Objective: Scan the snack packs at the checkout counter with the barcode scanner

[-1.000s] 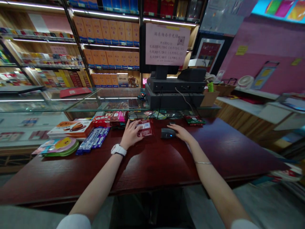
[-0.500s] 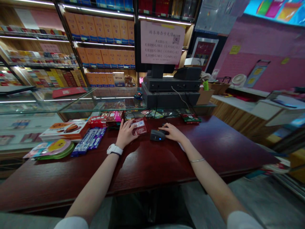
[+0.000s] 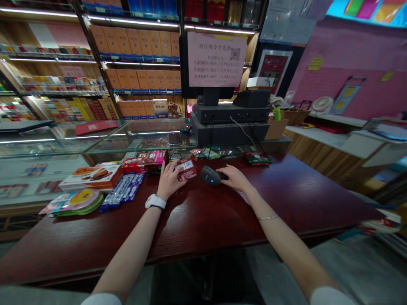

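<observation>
My left hand (image 3: 171,179), with a white watch on its wrist, is closed on a red snack packet (image 3: 187,168). A white barcode label shows on the packet's upward face. My right hand (image 3: 235,178) grips the handle of a black barcode scanner (image 3: 210,176), whose blue light is lit. The scanner's head is just right of the packet, apart from it. Left of my left hand lie a pile of red and pink packets (image 3: 144,161), several blue-purple wrapped bars (image 3: 124,190) and an orange-and-white snack box (image 3: 92,176).
Round yellow-and-green packages (image 3: 79,201) lie at the left of the dark red desk (image 3: 203,224). A green-and-red packet (image 3: 257,158) lies near the back right. Behind the desk, a glass counter (image 3: 140,131) carries a black register (image 3: 230,129) and loose cables.
My right hand has raised and tilted the scanner, its head now angled toward the packet. My left hand keeps its hold on the packet. The view has shifted slightly.
</observation>
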The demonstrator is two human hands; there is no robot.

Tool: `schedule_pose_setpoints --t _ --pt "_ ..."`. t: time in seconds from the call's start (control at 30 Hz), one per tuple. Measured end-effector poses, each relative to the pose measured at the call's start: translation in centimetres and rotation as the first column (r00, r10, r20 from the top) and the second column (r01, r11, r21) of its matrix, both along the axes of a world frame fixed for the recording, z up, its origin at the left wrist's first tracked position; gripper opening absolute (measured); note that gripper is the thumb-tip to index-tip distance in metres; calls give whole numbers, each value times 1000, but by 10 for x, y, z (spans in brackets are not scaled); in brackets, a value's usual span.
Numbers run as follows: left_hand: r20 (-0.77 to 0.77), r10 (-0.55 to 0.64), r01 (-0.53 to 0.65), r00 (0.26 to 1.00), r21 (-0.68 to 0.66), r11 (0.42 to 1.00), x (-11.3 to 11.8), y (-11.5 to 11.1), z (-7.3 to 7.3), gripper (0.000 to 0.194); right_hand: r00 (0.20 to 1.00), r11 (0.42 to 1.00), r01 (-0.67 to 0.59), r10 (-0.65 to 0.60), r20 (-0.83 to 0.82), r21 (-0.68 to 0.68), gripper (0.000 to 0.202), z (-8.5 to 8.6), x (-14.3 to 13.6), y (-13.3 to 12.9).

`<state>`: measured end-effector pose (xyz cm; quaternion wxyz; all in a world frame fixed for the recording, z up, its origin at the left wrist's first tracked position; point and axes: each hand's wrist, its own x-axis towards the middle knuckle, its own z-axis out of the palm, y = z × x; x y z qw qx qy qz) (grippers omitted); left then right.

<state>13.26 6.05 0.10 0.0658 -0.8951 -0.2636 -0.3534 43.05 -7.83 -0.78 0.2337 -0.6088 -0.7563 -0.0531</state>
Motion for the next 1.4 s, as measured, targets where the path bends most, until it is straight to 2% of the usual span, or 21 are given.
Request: schedule_pose_setpoints --t 0.23,0.4,0.6,0.67,0.87,0.97,1.23,1.4 --pt "2 25 -25 1000 -2 1000 -3 2 1 38 987 991 94 -81 -140 91 44 18 -4 -15" --pt "1 22 -22 1000 11 1000 -1 1 -1 37 956 978 177 -144 -254 114 41 27 8 -22" --pt "-6 10 -10 1000 -8 1000 2 0 -3 36 909 951 303 -272 -316 54 39 31 22 -29" --pt "-13 5 -5 1000 6 1000 3 -1 -5 35 904 958 287 -267 -334 11 41 30 18 -27" --pt "-53 -4 6 999 30 1000 6 -3 -6 36 918 991 109 -133 -375 -83 38 31 -13 -20" --pt "-67 -13 15 998 44 999 7 -3 -7 36 922 990 66 -108 -372 -124 37 30 -23 -18" --pt "-63 1 1 998 27 1000 8 -6 -6 36 932 993 34 -73 -356 -115 34 22 -29 -14" --pt "-58 1 1 998 31 1000 8 -6 -7 29 932 992 43 -82 -354 -117 35 21 -28 -13"
